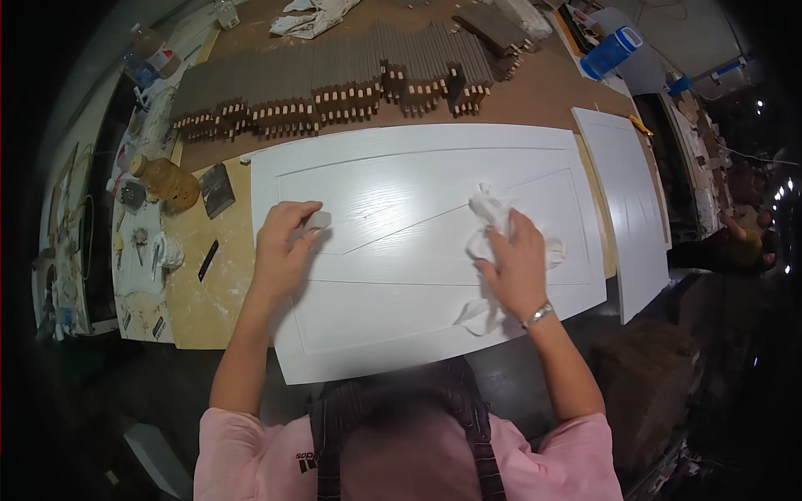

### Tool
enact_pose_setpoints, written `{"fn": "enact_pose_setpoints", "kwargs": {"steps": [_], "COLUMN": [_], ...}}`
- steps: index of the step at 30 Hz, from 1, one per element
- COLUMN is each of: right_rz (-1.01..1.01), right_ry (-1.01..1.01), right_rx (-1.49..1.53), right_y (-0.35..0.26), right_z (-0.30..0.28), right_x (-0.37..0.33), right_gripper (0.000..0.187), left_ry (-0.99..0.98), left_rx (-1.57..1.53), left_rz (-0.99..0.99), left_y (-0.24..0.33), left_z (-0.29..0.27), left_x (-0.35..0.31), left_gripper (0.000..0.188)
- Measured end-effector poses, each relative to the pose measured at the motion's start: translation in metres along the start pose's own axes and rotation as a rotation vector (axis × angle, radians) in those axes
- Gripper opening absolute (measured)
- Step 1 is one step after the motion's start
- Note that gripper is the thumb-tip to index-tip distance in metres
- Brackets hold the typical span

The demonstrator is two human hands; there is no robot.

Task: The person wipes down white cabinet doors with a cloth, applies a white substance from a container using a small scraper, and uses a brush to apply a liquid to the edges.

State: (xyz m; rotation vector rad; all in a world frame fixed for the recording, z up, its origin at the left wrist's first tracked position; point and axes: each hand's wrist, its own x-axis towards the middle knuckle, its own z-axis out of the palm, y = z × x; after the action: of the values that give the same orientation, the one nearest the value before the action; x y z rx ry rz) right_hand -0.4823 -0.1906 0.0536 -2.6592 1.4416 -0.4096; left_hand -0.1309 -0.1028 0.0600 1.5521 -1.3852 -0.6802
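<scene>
A white panel (376, 326) with grooved lines, like a cabinet door, lies flat in front of me. My left hand (284, 242) is over its left part, thumb and fingers closed on a small light-grey block (318, 221). I cannot make out what the block is made of. Toward the panel's right side, my right hand (516, 263) grips a crumpled white cloth (484, 204). Folds of the cloth spread on the panel around the fingers and below the palm. A metal bracelet (537, 316) is on my right wrist.
Behind the panel are rows of brown wooden strips (334, 79) with pale pegs. At left stand a jar (171, 182), a dark block (217, 190) and a black utility knife (208, 260). A second white panel (622, 200) and a blue bottle (610, 53) are at right; another person (735, 246) is farther off.
</scene>
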Motion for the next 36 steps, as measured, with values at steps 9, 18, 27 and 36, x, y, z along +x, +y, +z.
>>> {"fn": "enact_pose_setpoints", "kwargs": {"steps": [9, 18, 27, 36], "right_rz": [0.202, 0.207, 0.191, 0.222], "right_ry": [0.219, 0.205, 0.228, 0.171], "right_rx": [0.170, 0.144, 0.209, 0.317], "right_y": [0.059, 0.065, 0.064, 0.075], "right_z": [0.011, 0.011, 0.007, 0.001], "right_x": [-0.045, -0.047, -0.043, -0.048], "right_gripper": [0.039, 0.041, 0.041, 0.042], "left_ry": [0.046, 0.129, 0.007, -0.011], "left_rx": [0.617, 0.617, 0.597, 0.538], "left_rz": [0.097, -0.037, 0.075, -0.165], "left_y": [0.015, 0.021, 0.061, 0.063], "left_z": [0.076, 0.113, 0.241, 0.252], "left_x": [0.030, 0.046, 0.132, 0.141], "left_gripper": [0.027, 0.023, 0.027, 0.031]}}
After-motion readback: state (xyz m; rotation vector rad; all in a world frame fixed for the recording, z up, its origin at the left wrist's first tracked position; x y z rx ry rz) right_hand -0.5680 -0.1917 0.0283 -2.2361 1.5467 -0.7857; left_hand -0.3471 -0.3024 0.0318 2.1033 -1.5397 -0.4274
